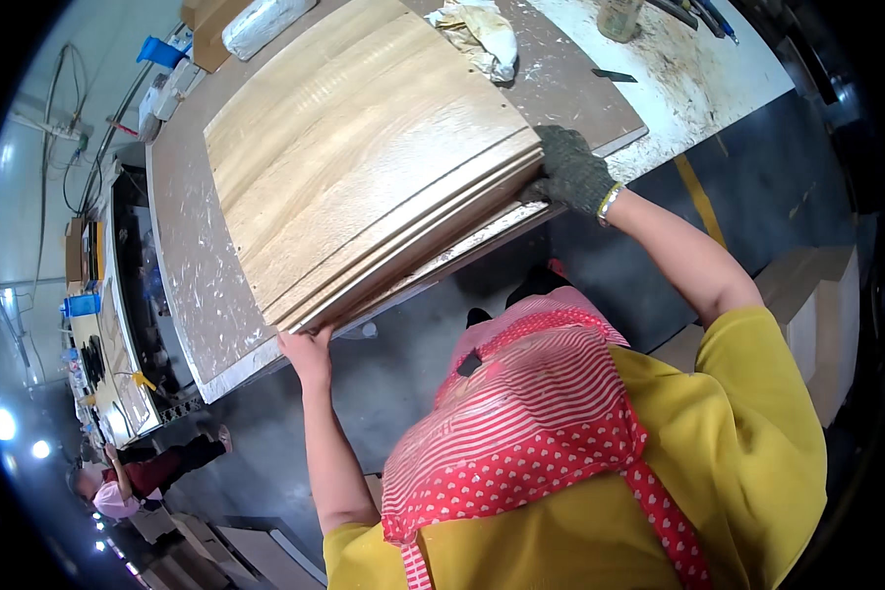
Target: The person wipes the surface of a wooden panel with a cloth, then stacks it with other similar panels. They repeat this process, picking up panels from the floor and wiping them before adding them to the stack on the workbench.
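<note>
A stack of light wooden panels [364, 157] lies on the workbench, its near edge showing several layers and a groove along the top panel. My bare left hand [308, 352] grips the near left corner, with the fingers tucked under the edge. At the near right corner my right hand [572, 169], in a dark knitted glove, wraps round the panel edges. Its fingertips are partly hidden behind the wood. Beneath the stack, a gap shows above a paint-flecked strip at the bench edge.
The brown board [182, 236] on the bench is spotted with white flecks. Behind the stack lie a crumpled cloth [477, 37], a white wrapped bundle [265, 25] and a jar [619, 18]. Cardboard boxes [811, 315] stand at the right. Another person [138, 480] is at a far-left bench.
</note>
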Action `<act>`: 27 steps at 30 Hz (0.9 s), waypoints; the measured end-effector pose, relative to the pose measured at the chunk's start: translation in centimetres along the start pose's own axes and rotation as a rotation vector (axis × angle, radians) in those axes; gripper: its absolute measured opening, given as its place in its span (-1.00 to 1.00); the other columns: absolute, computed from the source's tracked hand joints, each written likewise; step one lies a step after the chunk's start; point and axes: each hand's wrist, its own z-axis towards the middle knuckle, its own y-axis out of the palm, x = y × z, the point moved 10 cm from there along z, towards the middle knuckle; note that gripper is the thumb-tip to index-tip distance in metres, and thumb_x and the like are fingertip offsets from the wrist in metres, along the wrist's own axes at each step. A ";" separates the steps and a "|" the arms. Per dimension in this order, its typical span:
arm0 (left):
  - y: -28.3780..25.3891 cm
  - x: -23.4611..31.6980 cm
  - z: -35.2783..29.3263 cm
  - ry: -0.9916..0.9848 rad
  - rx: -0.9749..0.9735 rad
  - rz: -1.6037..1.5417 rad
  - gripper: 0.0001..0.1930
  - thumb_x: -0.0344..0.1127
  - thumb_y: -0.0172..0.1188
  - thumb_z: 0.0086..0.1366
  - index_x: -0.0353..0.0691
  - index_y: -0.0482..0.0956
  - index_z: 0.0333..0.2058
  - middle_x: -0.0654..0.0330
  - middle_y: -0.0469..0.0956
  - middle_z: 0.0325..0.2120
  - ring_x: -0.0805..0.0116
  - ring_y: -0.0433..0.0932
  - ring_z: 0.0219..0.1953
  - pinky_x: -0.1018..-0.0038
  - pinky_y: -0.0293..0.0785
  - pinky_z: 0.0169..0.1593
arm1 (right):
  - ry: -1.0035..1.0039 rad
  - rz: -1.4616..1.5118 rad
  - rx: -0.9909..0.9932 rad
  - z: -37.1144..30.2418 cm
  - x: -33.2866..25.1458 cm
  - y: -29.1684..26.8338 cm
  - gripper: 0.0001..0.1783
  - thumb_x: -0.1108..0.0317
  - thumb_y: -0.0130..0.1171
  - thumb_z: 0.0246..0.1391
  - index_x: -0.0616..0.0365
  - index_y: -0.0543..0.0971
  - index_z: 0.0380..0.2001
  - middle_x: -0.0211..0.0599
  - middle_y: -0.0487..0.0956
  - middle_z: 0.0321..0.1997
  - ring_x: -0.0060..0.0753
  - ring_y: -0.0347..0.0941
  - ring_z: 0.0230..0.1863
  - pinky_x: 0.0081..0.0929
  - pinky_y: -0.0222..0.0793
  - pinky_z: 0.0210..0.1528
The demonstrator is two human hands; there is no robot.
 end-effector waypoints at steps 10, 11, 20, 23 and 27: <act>0.6 0.3 0.5 -0.228 -0.108 -0.434 -0.68 -0.39 0.35 0.00 -0.43 0.56 -0.26 0.05 0.61 -0.37 0.29 0.55 -0.30 0.44 0.42 -0.14 | -0.289 0.045 -0.039 -2.4 2.8 0.0 -0.35 0.02 0.21 -0.08 0.04 0.42 0.10 -0.09 0.33 0.21 -0.06 0.20 0.24 -0.15 0.08 0.25; 1.0 0.0 0.6 -0.227 -0.152 -0.410 -0.69 -0.39 0.35 0.01 -0.44 0.56 -0.27 0.06 0.61 -0.37 0.30 0.55 -0.30 0.44 0.42 -0.14 | -0.284 0.045 0.008 -3.1 3.4 -0.1 -0.36 0.01 0.19 -0.07 0.03 0.42 0.10 -0.12 0.33 0.22 -0.06 0.19 0.24 -0.17 0.06 0.26; 2.1 -4.0 0.1 -0.338 -0.253 -0.360 -0.55 -0.48 0.35 0.01 -0.46 0.45 -0.11 0.04 0.56 -0.20 0.31 0.50 -0.15 0.49 0.35 -0.02 | -0.195 0.204 0.078 -3.3 3.4 0.6 -0.49 0.02 0.12 0.01 -0.15 0.47 0.07 -0.30 0.33 0.24 -0.15 0.12 0.29 -0.08 -0.12 0.33; 1.9 -4.9 -0.1 -0.290 -0.243 -0.213 -0.50 -0.38 0.38 0.00 -0.49 0.43 -0.10 -0.03 0.54 -0.17 0.25 0.47 -0.11 0.44 0.34 0.01 | -0.238 0.226 0.079 -3.2 3.1 0.5 -0.49 0.05 0.16 -0.03 -0.12 0.50 0.03 -0.29 0.35 0.21 -0.12 0.16 0.27 -0.05 -0.08 0.31; 2.2 -3.7 0.6 -0.288 -0.265 -0.226 -0.54 -0.33 0.37 0.02 -0.49 0.48 -0.15 -0.02 0.56 -0.24 0.25 0.49 -0.19 0.44 0.37 -0.07 | -0.251 0.240 0.151 -3.3 3.2 -0.1 -0.53 0.05 0.21 -0.08 -0.07 0.55 -0.06 -0.24 0.40 0.15 -0.12 0.23 0.20 -0.09 0.04 0.25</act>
